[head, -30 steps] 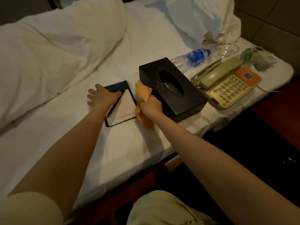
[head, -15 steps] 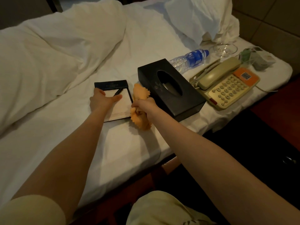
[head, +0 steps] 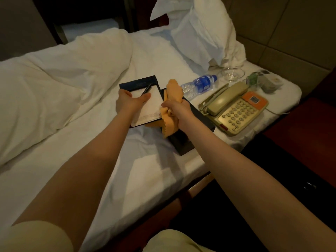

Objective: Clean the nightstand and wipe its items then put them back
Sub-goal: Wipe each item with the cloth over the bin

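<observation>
Head view. Wiping stage, I judge: the nightstand's items are laid out on the bed (head: pixel 149 171) along its right edge, and the notepad holder (head: pixel 145 91) is the one in hand. My left hand (head: pixel 130 103) has it lifted clear of the sheet, tilted toward me, thumb across the white pad just below the pen (head: pixel 147 89), fingers underneath out of sight; that grip is clamped on the holder. My right hand (head: pixel 177 109) is fisted tight around the orange cloth (head: pixel 172 99), bunched so it sticks out above and below the fist, its lower folds touching the holder's right edge.

Both forearms reach out straight, wrists close together above the black tissue box (head: pixel 187 140).

Next move, as I judge it: drag the cloth over the pad's frame and cover while the left hand steadies it, minding the loose pen.

Still waiting near the bed's right corner: water bottle (head: pixel 200 85), telephone (head: pixel 234 108), glass dish (head: pixel 232 74).
</observation>
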Tool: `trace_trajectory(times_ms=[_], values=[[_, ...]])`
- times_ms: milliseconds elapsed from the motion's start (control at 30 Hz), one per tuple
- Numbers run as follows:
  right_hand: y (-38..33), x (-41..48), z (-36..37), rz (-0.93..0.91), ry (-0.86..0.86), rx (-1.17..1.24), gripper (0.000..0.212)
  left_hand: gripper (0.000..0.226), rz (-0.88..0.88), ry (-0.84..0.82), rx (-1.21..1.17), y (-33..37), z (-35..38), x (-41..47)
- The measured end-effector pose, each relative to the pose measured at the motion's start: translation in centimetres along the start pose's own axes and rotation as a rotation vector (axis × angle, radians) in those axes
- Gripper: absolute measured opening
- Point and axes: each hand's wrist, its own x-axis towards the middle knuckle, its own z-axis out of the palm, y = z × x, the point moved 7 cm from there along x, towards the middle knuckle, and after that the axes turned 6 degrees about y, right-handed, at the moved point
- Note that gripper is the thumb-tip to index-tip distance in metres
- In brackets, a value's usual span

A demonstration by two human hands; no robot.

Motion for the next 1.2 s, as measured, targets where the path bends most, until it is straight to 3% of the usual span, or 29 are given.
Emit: trace_trajectory(times_ms=[167,300,467,733,900,1200], values=[[-0.4,0.4,-5.9,0.038,0.071,0.111,0.066,0.063,0.106,-0.095,-0.005,4.4,4.7,-2.4],[-0.5,0.3,-11.2,0.024,0.145,0.19,0.055,0.052,0.192,-0.198,-0.002,7.6,8.8,-4.9],[0.0,-0.5,-17.7,-0.009,0.254,0.272,0.064,0.036,0.314,-0.29,-0.005,11.3,13.4,-8.7],[1.6,-3.8,-28.3,-0.025,0.486,0.334,0.048,0.026,0.463,-0.443,-0.006,15.9,20.3,-16.8],[4.3,-6.5,-34.5,-0.002,0.638,0.346,0.057,0.04,0.476,-0.57,-0.059,17.0,24.4,-22.8],[12.2,-11.3,-42.5,0.04,0.883,0.452,0.063,0.043,0.436,-0.868,-0.084,14.8,30.1,-33.7]])
